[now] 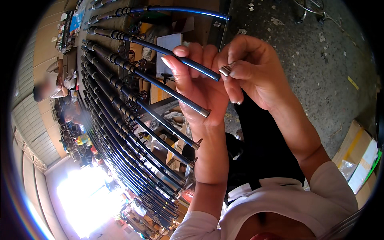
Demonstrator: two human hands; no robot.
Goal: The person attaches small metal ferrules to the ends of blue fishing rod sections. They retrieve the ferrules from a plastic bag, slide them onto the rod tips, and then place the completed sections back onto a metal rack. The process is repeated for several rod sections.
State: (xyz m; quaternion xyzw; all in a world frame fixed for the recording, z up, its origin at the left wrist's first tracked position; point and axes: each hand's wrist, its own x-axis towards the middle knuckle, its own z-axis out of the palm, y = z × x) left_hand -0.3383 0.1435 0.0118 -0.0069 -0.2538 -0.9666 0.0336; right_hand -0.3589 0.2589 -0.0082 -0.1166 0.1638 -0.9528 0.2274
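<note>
My left hand (206, 94) is closed around a dark blue fishing rod (202, 70), with the thumb and fingertips pressing on it a little short of its end. Just off that end, my right hand (258, 74) pinches a small silvery metal fitting (225, 71) between thumb and fingers. The fitting sits very close to the rod's tip; whether the two touch I cannot tell. Below my left hand, another blue rod (176, 94) ends in a metal fitting (205, 113) beside my wrist.
Several more blue and black rods (140, 102) lie side by side on the left. Behind them are cardboard boxes (160, 94) and a white sheet (168, 44). A carton (352, 146) stands at the right on the speckled floor (312, 52). People (54, 82) sit far left.
</note>
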